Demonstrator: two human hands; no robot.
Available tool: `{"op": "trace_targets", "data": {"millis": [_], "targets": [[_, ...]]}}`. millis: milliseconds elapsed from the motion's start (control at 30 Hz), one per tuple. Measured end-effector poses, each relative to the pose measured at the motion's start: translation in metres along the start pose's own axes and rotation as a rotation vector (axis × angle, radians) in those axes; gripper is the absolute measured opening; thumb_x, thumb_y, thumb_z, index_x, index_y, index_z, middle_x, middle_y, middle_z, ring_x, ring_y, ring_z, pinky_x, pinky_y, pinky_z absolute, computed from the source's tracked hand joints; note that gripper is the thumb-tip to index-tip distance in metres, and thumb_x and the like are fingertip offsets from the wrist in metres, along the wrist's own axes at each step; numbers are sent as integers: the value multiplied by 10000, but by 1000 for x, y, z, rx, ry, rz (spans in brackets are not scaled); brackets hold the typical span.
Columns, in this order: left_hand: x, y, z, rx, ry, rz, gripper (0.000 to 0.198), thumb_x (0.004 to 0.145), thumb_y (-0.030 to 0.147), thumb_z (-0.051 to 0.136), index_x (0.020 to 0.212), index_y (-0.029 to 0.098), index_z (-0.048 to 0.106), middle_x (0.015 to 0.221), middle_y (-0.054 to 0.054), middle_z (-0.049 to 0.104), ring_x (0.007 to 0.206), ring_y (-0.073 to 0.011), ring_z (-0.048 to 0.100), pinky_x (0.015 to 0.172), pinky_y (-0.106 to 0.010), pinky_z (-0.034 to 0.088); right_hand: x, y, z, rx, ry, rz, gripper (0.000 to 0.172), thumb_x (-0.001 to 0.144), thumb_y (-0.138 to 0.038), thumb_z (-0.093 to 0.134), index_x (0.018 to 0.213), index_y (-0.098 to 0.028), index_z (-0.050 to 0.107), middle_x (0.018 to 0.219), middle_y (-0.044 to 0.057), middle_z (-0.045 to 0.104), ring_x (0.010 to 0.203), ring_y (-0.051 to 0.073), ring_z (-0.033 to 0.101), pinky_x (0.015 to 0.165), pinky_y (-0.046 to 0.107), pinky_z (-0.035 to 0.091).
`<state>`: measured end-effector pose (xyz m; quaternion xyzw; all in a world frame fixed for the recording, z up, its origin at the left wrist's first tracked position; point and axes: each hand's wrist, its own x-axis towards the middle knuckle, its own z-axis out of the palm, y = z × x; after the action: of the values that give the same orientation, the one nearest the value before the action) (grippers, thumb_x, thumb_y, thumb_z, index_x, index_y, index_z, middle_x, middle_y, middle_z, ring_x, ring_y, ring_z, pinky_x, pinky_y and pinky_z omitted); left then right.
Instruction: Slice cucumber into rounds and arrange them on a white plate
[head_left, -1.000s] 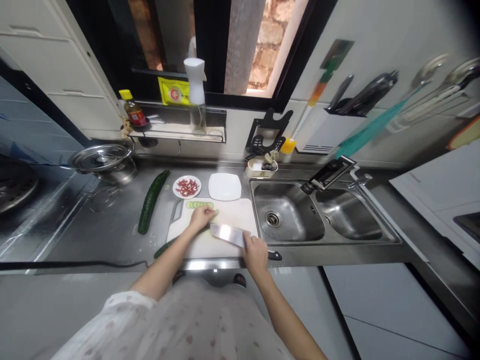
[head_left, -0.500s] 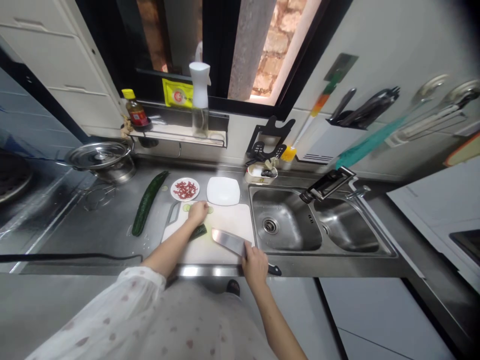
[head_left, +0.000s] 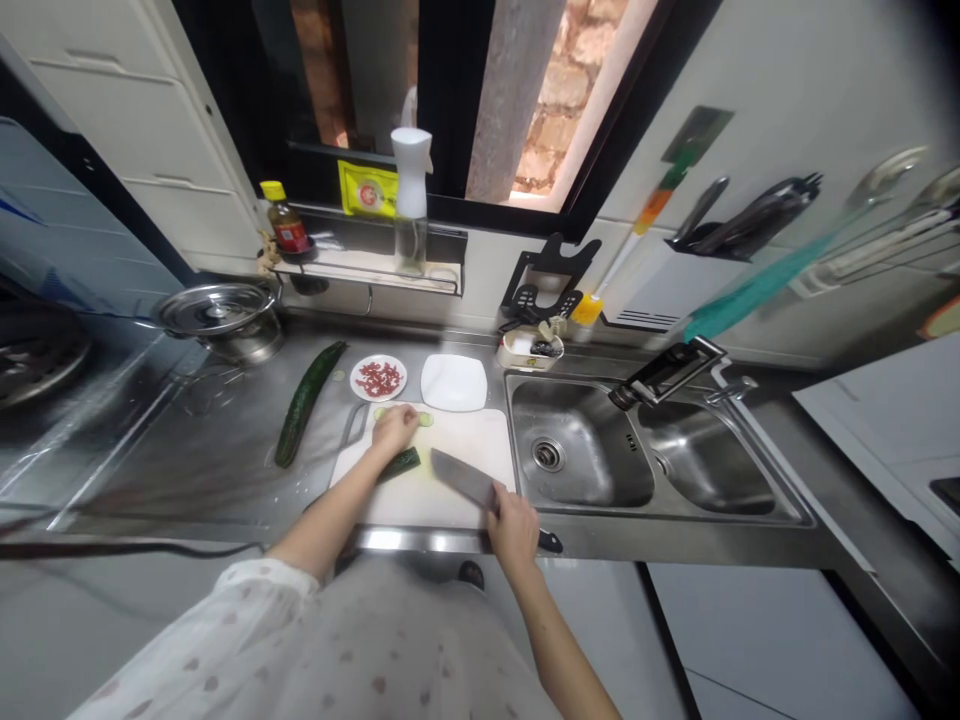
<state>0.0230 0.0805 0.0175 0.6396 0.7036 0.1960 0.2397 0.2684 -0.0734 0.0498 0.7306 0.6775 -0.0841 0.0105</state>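
Note:
A cleaver (head_left: 461, 478) is in my right hand (head_left: 514, 528), closed around its black handle. Its blade points left, over the white cutting board (head_left: 472, 440). My left hand (head_left: 395, 428) rests low at the board's far left, fingers curled together among pale green cucumber slices (head_left: 425, 419); whether a slice is in them is hidden. Below that hand lies a cut piece of cucumber (head_left: 401, 462), partly covered by my left forearm. A whole cucumber (head_left: 306, 405) lies left of the board. Behind the board are a plate of chopped red meat (head_left: 379, 379) and a bare white plate (head_left: 454, 382).
At the right is a double steel sink (head_left: 581, 440) with a black faucet (head_left: 660, 370). A lidded steel pot (head_left: 225, 318) stands back left. A wall shelf (head_left: 360, 272) carries a sauce bottle (head_left: 286, 222) and a spray bottle (head_left: 411, 200). A knife holder (head_left: 675, 280) hangs right.
The view has shifted slightly, so most things sit farther right. My left hand has slid a little left across the slices. The cleaver's blade has tilted and looks darker, still in my right hand.

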Motion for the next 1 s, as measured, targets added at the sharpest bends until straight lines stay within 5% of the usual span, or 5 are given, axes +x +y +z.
{"op": "trace_targets", "data": {"millis": [367,500,700,833,1000], "targets": [[-82,-43,-33,21,-104,215,466,736,442,689,1146,227,636,1102,-74,659,1035,-247,588,890,-327,425,13,-25,-23,127,-240,164,312,973,-266,356,1007,-163,649,923,99,714,860,175,650,655,229,350],[-94,-46,-42,105,-159,169,586,667,358,750,1222,250,594,1136,-64,636,1077,-255,561,925,-330,395,19,-30,-19,123,-280,154,338,975,-279,326,1004,-156,640,972,115,707,898,182,646,667,233,365],[-98,-51,-34,50,-182,93,449,713,199,659,1158,252,636,1063,-45,655,1028,-218,579,873,-289,412,22,-34,-18,125,-294,141,354,973,-285,306,1019,-166,636,1005,112,703,913,191,646,675,242,383],[-91,-60,-34,-55,-90,44,447,688,208,700,1131,241,654,1063,-38,670,1009,-211,594,843,-279,427,26,-36,-23,108,-331,151,355,970,-266,299,1026,-158,632,1035,120,698,909,195,649,671,248,390],[-72,-80,-54,-157,152,-238,478,702,286,723,1165,210,635,1042,-49,698,927,-199,639,782,-259,451,29,-37,-23,93,-346,143,363,971,-267,292,1035,-154,631,1051,124,696,912,199,654,670,251,398]]}}
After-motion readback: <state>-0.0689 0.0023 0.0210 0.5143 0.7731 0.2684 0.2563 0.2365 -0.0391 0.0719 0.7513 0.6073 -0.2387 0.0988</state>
